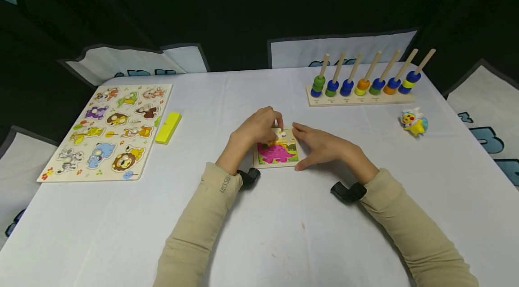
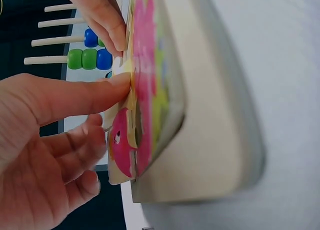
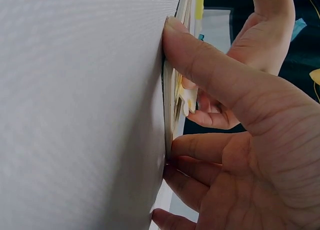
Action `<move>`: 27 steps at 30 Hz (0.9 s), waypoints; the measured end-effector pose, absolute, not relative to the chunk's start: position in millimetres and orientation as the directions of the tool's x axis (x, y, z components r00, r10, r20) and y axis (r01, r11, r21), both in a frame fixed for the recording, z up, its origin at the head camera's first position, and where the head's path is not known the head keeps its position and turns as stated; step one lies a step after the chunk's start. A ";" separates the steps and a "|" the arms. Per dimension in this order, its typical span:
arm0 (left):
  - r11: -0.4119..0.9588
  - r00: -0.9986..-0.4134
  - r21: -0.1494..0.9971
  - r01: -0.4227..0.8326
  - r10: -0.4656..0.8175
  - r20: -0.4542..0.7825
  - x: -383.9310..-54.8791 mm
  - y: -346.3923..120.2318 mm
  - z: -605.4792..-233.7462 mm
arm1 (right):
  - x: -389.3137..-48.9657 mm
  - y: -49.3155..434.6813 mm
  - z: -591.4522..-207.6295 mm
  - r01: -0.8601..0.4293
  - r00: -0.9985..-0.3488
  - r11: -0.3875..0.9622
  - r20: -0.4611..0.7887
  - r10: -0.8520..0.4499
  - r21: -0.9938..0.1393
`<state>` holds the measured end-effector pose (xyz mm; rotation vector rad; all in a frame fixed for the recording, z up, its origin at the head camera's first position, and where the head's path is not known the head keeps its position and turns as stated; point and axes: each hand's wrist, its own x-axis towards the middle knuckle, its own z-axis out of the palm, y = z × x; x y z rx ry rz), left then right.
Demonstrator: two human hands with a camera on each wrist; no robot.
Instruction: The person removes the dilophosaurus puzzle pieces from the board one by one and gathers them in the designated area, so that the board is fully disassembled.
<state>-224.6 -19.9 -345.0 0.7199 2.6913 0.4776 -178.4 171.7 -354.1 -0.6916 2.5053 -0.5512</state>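
Note:
A small wooden jigsaw puzzle (image 1: 277, 154) with a pink dinosaur lies in its tray between the hands. My left hand (image 1: 259, 125) reaches over its upper left part and pinches a pale jigsaw piece (image 3: 188, 98) between thumb and fingers. The left wrist view shows the thumb over the raised pieces, with the dinosaur's pink head (image 2: 122, 142) below it. At the puzzle's right edge, my right hand (image 1: 324, 145) is spread, thumb at the near corner and index finger at the far one. Its fingertips (image 3: 175, 147) touch the tray's side in the right wrist view.
An animal puzzle board (image 1: 103, 134) lies at the left, with a yellow block (image 1: 168, 128) beside it. A counting stand (image 1: 361, 100) with pegs and coloured beads is at the back right. In front of it stands a small yellow figurine (image 1: 414, 122).

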 end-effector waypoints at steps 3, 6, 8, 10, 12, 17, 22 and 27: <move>0.820 -0.822 0.403 0.406 0.521 -0.233 -225.3 -20.1 -345.2 | -178.3 171.3 -354.2 -0.364 -0.757 0.792 -0.339 -0.558 -0.490; 0.828 -0.821 0.395 0.399 0.514 -0.247 -226.1 -20.0 -345.5 | -178.4 171.0 -354.6 -0.363 -0.758 0.792 -0.340 -0.557 -0.491; 0.838 -0.824 0.375 0.396 0.504 -0.257 -226.8 -19.7 -345.8 | -178.5 171.1 -354.8 -0.362 -0.758 0.792 -0.339 -0.557 -0.491; 0.852 -0.832 0.348 0.390 0.488 -0.262 -226.7 -19.4 -345.5 | -178.2 171.3 -354.5 -0.361 -0.758 0.792 -0.341 -0.557 -0.492; 0.867 -0.841 0.312 0.388 0.472 -0.265 -226.5 -19.1 -344.9 | -178.4 171.3 -354.9 -0.363 -0.756 0.791 -0.340 -0.559 -0.494; 0.878 -0.849 0.256 0.404 0.464 -0.252 -225.5 -19.5 -343.1 | -178.7 171.5 -354.5 -0.364 -0.754 0.787 -0.339 -0.563 -0.498; 0.874 -0.843 0.261 0.410 0.472 -0.259 -226.1 -21.3 -342.6 | -178.6 172.4 -354.4 -0.367 -0.754 0.789 -0.339 -0.563 -0.493; 0.870 -0.841 0.272 0.411 0.477 -0.256 -226.8 -23.3 -343.4 | -178.5 173.1 -355.2 -0.371 -0.754 0.790 -0.339 -0.563 -0.488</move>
